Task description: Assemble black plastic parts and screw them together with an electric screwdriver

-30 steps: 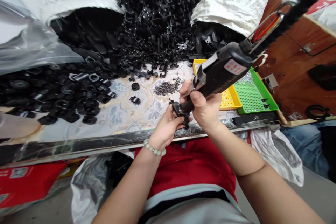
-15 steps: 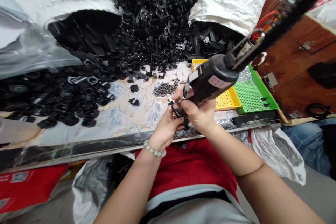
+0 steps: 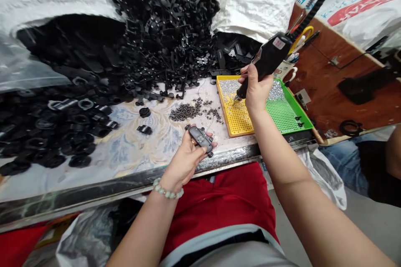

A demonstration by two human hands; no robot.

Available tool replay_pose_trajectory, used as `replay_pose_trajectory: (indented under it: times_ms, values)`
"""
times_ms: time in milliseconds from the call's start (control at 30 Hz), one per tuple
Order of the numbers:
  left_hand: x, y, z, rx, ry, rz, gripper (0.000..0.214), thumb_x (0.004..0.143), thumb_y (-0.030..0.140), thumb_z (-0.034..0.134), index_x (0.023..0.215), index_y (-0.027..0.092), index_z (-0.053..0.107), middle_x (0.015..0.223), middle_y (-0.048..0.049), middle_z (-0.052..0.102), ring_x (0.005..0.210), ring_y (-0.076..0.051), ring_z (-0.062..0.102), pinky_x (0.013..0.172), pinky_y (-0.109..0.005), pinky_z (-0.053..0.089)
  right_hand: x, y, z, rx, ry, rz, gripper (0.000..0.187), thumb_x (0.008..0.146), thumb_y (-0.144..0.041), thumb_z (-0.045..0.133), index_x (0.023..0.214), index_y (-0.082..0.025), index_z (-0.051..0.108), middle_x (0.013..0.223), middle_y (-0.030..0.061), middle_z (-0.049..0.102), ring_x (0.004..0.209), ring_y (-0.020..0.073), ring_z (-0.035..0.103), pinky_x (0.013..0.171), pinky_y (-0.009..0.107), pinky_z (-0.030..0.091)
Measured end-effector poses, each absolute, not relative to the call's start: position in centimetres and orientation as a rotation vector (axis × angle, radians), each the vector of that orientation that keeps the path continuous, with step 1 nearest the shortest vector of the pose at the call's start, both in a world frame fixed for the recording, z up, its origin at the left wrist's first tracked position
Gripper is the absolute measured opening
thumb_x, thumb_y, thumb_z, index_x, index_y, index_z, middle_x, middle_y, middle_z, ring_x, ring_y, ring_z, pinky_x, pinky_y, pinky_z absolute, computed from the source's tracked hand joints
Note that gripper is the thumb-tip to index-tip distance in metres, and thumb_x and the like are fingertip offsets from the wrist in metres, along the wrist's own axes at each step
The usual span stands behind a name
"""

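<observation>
My left hand (image 3: 184, 159) is closed on a small black plastic part (image 3: 200, 138) with corner lugs, held face up at the table's front edge. My right hand (image 3: 256, 88) is wrapped round a black electric screwdriver (image 3: 267, 63) that hangs from a coiled cable. The driver's tip points down into the yellow perforated tray (image 3: 235, 122), which holds small silver screws. The two hands are apart, the right one farther back and to the right.
A green tray (image 3: 288, 117) with more screws sits beside the yellow one. A pile of small dark screws (image 3: 185, 112) lies mid-table. Heaps of black plastic parts (image 3: 163, 33) spill from white sacks at the back and left. Another person's leg (image 3: 360, 162) is at the right.
The screwdriver was on the part held in my left hand. My right hand has lifted it away, back and right, to the yellow tray. The part now lies uncovered in my left hand.
</observation>
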State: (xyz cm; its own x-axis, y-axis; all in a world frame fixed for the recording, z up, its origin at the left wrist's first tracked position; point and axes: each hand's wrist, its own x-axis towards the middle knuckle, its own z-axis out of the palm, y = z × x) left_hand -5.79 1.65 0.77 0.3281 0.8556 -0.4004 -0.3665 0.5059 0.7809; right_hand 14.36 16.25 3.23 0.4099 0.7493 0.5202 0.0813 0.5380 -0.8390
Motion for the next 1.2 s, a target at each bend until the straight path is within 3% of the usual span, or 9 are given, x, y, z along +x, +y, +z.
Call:
replay_pose_trajectory:
  times_ms: [567,800,933,1200]
  values:
    - [-5.4,1.6,0.9,0.617,0.947,0.902,0.063,0.071,0.01,0.063,0.122,0.031,0.034,0.116,-0.0017,0.056,0.09,-0.012,0.064,0.085,-0.028,0.047,14.1,16.5,2.5,-1.0,-1.076,0.527,0.042,0.073,-0.059,0.059,0.096,-0.025,0.046,0.081,-0.0017,0.062,0.061,0.0093,0.06,0.06,0.027,0.052]
    - [-5.3,1.7,0.8,0.585,0.932,0.923,0.057,0.069,0.01,0.063,0.115,0.028,0.036,0.114,-0.0017,0.058,0.092,-0.014,0.065,0.092,-0.034,0.045,12.7,12.9,6.5,-0.841,-1.024,0.444,0.023,0.079,-0.047,0.059,0.081,-0.026,0.05,0.075,-0.0031,0.061,0.052,0.0075,0.055,0.052,0.024,0.048]
    - [-5.3,1.8,0.4,0.569,0.919,0.935,0.05,0.069,0.008,0.063,0.108,0.025,0.038,0.112,-0.0017,0.058,0.091,-0.015,0.066,0.092,-0.035,0.045,9.5,8.2,7.8,-0.731,-1.115,0.648,0.023,0.081,-0.045,0.058,0.075,-0.023,0.057,0.074,-0.0019,0.061,0.051,0.0075,0.055,0.048,0.023,0.047]
    - [-5.1,1.7,0.7,0.58,0.975,0.977,0.045,0.066,0.006,0.062,0.103,0.023,0.043,0.101,0.002,0.061,0.079,-0.009,0.062,0.079,-0.026,0.049,6.5,4.5,6.3,-0.672,-1.228,1.048,0.026,0.074,-0.045,0.066,0.083,-0.022,0.06,0.077,-0.0007,0.067,0.053,0.0094,0.06,0.052,0.026,0.056]
